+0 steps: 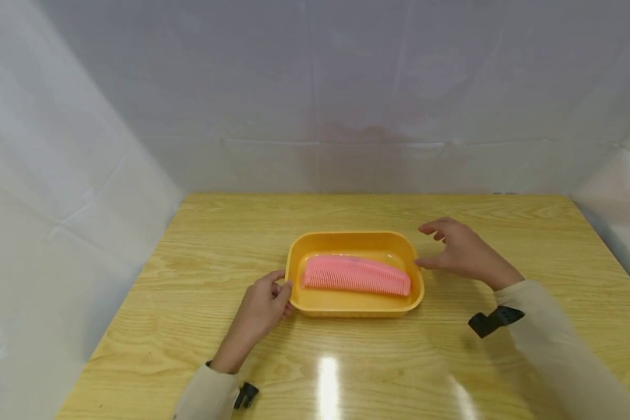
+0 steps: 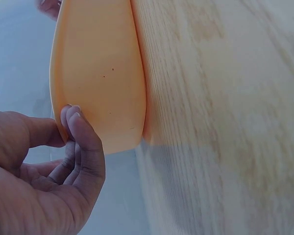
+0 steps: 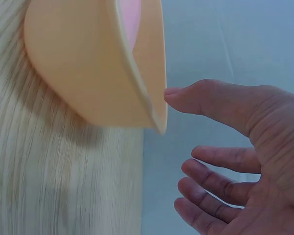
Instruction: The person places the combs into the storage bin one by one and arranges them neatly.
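Observation:
A yellow rectangular basin (image 1: 354, 310) with rounded corners stands on the wooden table. Inside it lies a pink comb (image 1: 354, 275), its teeth toward the near side. My left hand (image 1: 262, 306) pinches the basin's left rim between thumb and fingers, seen closely on the basin wall (image 2: 105, 73) in the left wrist view. At the right end, my right hand (image 1: 462, 254) is spread, thumb tip at or very near the rim, the other fingers apart from it. In the right wrist view the right hand (image 3: 245, 156) shows a wide gap between thumb and fingers.
The wood-grain table (image 1: 215, 233) extends around the basin on all sides. Pale sheeting (image 1: 315, 116) hangs behind the table and along both sides. Dark straps (image 1: 496, 321) hang at the cuffs of both light sleeves.

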`<state>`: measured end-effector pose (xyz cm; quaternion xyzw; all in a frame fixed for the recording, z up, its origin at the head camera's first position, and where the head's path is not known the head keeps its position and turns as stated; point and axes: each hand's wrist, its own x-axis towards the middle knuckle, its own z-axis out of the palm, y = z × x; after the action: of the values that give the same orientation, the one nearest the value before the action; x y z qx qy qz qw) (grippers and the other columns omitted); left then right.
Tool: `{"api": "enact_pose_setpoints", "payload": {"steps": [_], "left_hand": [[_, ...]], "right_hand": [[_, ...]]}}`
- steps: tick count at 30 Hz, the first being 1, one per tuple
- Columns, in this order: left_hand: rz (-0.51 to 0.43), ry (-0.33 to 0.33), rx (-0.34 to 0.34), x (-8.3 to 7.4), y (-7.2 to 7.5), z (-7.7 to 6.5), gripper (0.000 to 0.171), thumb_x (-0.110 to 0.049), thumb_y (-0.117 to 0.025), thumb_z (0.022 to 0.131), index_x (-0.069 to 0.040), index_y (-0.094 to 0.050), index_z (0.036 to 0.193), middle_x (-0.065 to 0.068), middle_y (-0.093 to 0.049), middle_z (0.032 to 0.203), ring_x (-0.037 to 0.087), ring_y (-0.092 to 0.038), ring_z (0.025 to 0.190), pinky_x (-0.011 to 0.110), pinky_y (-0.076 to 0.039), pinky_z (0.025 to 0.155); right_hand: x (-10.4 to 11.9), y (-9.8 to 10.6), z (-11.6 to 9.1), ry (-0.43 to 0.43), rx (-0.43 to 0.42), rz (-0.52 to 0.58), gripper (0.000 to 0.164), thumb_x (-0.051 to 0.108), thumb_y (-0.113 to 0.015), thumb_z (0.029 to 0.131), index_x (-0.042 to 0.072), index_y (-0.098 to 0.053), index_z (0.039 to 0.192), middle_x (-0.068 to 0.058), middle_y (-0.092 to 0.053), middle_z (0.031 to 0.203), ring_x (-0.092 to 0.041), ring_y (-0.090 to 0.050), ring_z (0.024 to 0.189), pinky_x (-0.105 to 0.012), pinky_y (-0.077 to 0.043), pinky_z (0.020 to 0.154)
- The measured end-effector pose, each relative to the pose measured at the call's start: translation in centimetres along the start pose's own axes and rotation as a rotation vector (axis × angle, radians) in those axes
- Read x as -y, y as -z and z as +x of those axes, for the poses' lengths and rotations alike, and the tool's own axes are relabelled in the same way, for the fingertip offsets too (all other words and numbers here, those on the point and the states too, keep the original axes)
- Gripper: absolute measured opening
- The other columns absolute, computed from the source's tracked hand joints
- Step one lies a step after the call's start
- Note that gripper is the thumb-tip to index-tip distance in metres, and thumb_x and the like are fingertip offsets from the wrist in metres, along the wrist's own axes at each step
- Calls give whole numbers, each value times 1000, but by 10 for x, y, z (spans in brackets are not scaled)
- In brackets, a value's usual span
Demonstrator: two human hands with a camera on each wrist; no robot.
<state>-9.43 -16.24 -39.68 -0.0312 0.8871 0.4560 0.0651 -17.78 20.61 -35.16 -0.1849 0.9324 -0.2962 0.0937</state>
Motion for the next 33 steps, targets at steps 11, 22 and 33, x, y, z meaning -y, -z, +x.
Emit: {"api": "enact_pose_setpoints", "payload": {"steps": [11, 22, 33], "left_hand": [[-16, -4, 7, -1, 1, -1, 43, -15, -55, 106, 6, -51, 143, 5, -66, 79, 18, -67, 67, 30, -56, 58], [-17, 1, 14, 0, 1, -1, 43, -15, -54, 106, 5, -50, 143, 5, -66, 79, 19, -67, 68, 30, -56, 58], [-6, -3, 12, 0, 1, 0, 44, -15, -54, 106, 6, -49, 144, 6, -66, 80, 18, -67, 67, 30, -56, 57]], "right_hand": [[-29, 15, -24, -51, -19, 26, 72, 35, -79, 89, -5, -51, 142, -28, -51, 140, -47, -50, 120, -60, -50, 90], [-53, 21, -46, -92, -30, 31, 76, 41, -76, 91, -8, -49, 143, -30, -48, 142, -46, -49, 121, -61, -48, 88], [-81, 22, -66, -142, -63, -14, 76, 40, -76, 91, -13, -49, 139, -36, -51, 135, -48, -55, 113, -60, -51, 84]]}}
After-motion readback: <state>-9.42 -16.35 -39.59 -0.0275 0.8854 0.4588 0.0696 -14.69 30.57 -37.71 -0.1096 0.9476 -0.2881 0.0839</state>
